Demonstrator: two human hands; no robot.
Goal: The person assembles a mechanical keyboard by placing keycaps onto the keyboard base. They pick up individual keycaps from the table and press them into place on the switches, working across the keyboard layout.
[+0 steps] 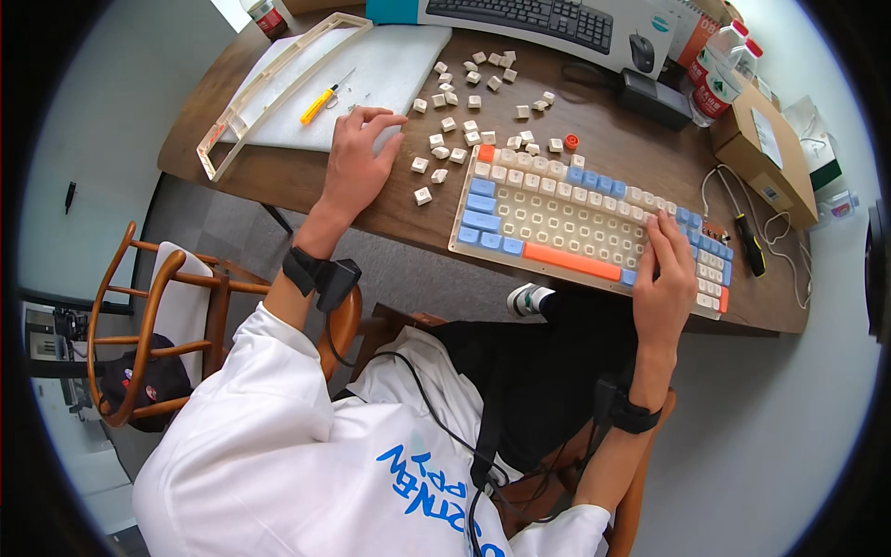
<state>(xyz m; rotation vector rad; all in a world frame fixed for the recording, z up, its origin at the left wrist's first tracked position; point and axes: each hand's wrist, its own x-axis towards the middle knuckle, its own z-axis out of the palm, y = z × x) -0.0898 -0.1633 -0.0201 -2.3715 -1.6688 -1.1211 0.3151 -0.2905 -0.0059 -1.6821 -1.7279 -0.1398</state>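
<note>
A mechanical keyboard [566,227] lies along the near edge of the table, with white, blue and orange keycaps on its outer rows. Its middle rows show bare switches without caps. My right hand [666,269] rests on the right part of the keyboard, fingers stretched over the upper keys; what lies under the fingertips is hidden. Away to the left, my left hand [360,153] hovers by the table edge, its thumb apart from the bent fingers and nothing visible between them. Loose white keycaps [439,141] are scattered just right of it, and one red round keycap [572,141] sits behind the keyboard.
A white foam sheet [390,70] bears a yellow screwdriver [318,104] and a pale frame [269,79]. Behind stand a keyboard box [520,42], a black box [654,97] and water bottles [715,84]. At right are a carton [766,148], a cable and a dark screwdriver [748,246].
</note>
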